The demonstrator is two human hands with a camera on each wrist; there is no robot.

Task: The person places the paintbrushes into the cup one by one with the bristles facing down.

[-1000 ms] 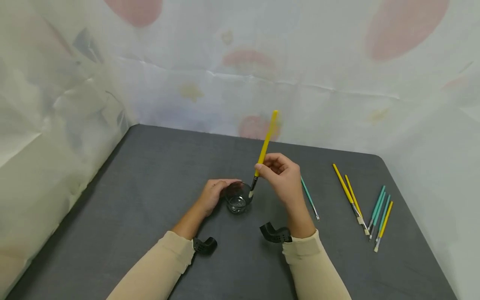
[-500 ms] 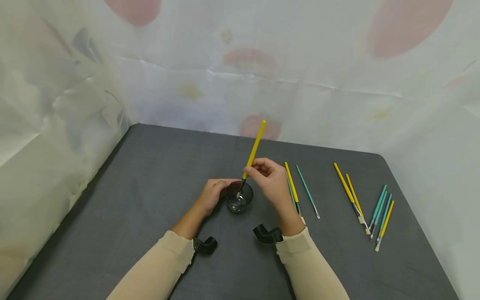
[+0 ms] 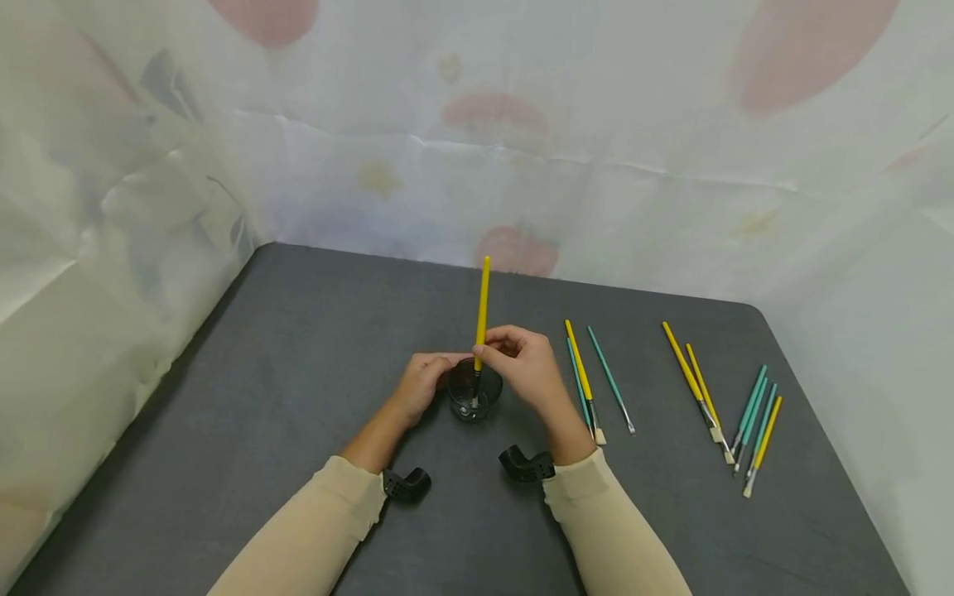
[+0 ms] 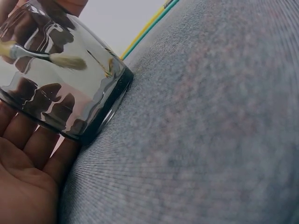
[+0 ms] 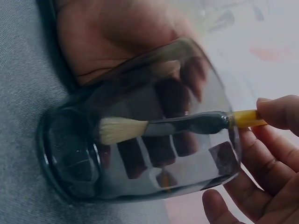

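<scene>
Head view: nearest me, the left hand (image 3: 421,385) cups the glass (image 3: 474,393) on the counter (image 3: 298,372), fingers curled round its wall. Just beside it, the right hand (image 3: 522,368) pinches the yellow brush (image 3: 483,310), which a second ago leaned above the rim and now stands upright, bristles down inside the glass. Beyond the right hand lie spare brushes (image 3: 726,414). No writing shows anywhere.

long beige sleeves (image 3: 313,530) cover both arms, with a black perforated mount (image 3: 406,484) at each wrist.
</scene>
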